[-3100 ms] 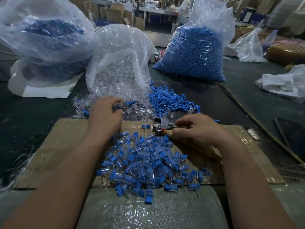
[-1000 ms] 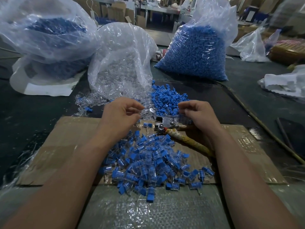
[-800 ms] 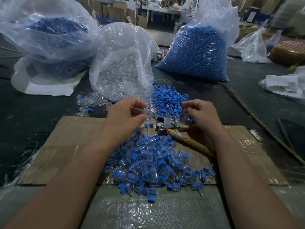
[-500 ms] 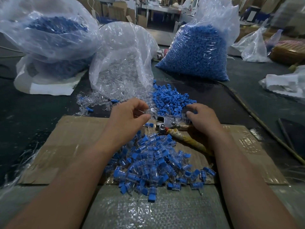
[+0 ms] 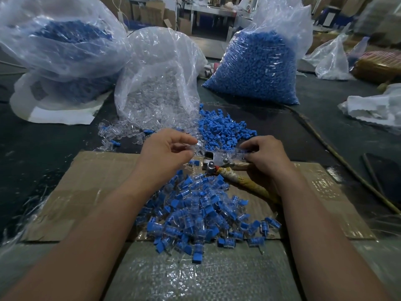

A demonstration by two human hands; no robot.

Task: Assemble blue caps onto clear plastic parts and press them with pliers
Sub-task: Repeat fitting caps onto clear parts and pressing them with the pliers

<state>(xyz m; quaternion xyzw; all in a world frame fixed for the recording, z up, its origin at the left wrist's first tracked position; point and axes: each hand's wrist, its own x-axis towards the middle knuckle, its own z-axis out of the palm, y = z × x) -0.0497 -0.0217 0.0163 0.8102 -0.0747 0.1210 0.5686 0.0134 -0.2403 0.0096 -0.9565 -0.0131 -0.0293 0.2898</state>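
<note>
Head view, down over worktable (image 5: 314, 118)

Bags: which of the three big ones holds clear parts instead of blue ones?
The middle bag, straight beyond the left hand. Its contents look colourless, while the left bag and the right bag are filled with blue.

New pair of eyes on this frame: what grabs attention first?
The heap of blue-capped clear pieces on the cardboard sheet, between the forearms, dominates. Behind it stand a bulging bag of blue caps at back right and a bag of clear parts at centre. Just beyond the heap, the left hand pinches a clear part beside the pliers.
</note>
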